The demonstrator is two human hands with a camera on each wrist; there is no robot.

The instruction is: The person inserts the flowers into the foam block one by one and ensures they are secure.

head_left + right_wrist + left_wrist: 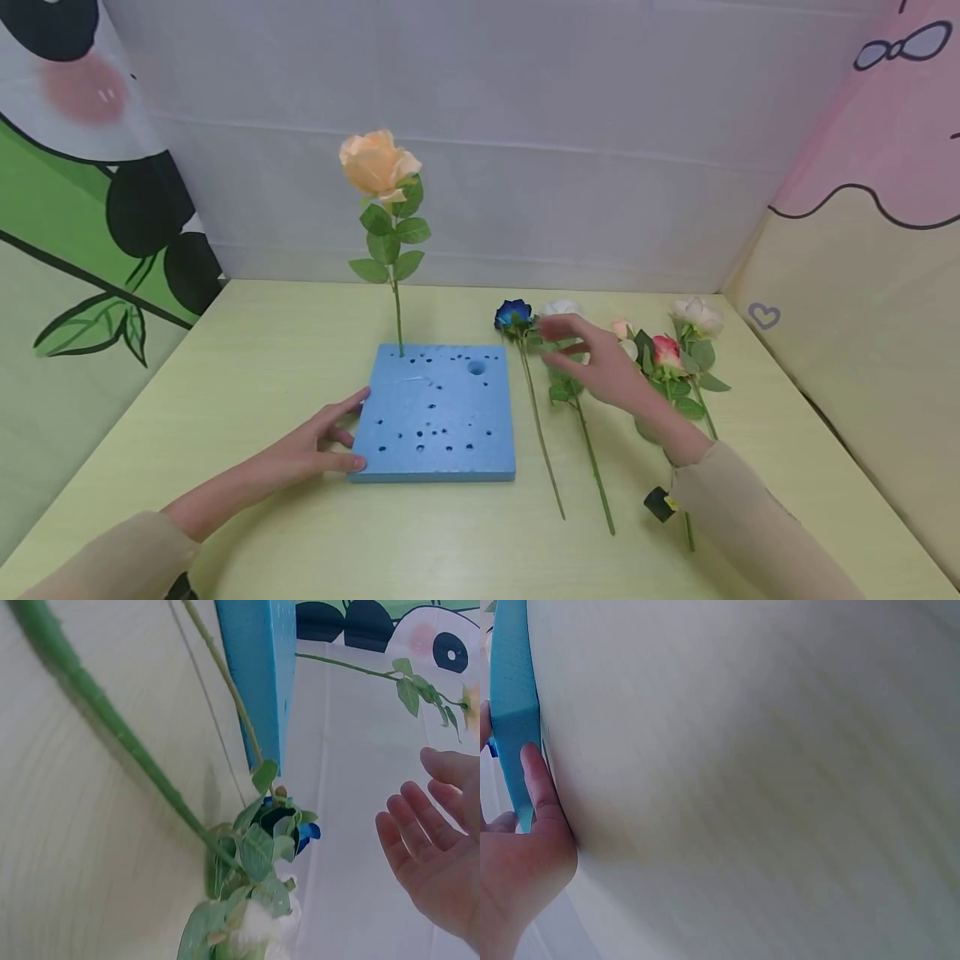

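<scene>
My left hand (318, 437) rests at the left side of a blue foam block (465, 408) with holes in its top, thumb at the near corner and a finger farther up the edge. In the left wrist view the thumb (540, 784) lies along the block's side. A peach rose (378, 167) stands upright in the block's far left part. My right hand (600, 362) hovers with nothing held, fingers loosely bent, near a blue rose (513, 315) and a white rose (561, 308). In the right wrist view its fingers are apart from the blue rose (306, 834).
Right of the block lie several more artificial roses, among them a red-pink rose (666, 354) and a pale rose (697, 315), stems toward the near edge. A small black piece (660, 504) is by the right sleeve. A pale curtain (525, 208) hangs behind the table (285, 542).
</scene>
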